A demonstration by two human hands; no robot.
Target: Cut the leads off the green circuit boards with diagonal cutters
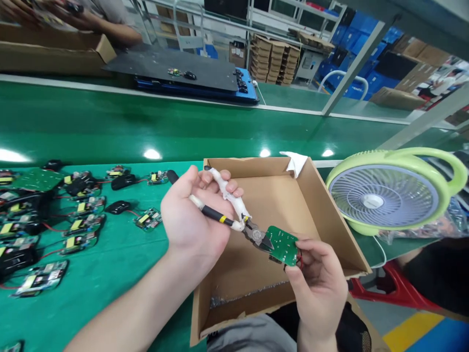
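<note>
In my left hand (198,215) lies a pair of diagonal cutters (256,235), its handles wrapped in white and in black-and-yellow tape. Their jaws meet the left edge of a green circuit board (283,244). My right hand (320,278) pinches that board by its right edge between thumb and fingers, solder side up. Red wire shows beside the fingertips; the board's underside is mostly hidden. Both hands are above a shallow cardboard box (330,234), where small bits of clipped metal (249,293) lie along the near wall.
Several circuit boards (82,239) wired to black casings (117,207) cover the green mat at left. A green fan (381,195) stands right of the box, near a red stool (399,288). Across the bench, a co-worker's arm (110,27) is over another carton (54,51).
</note>
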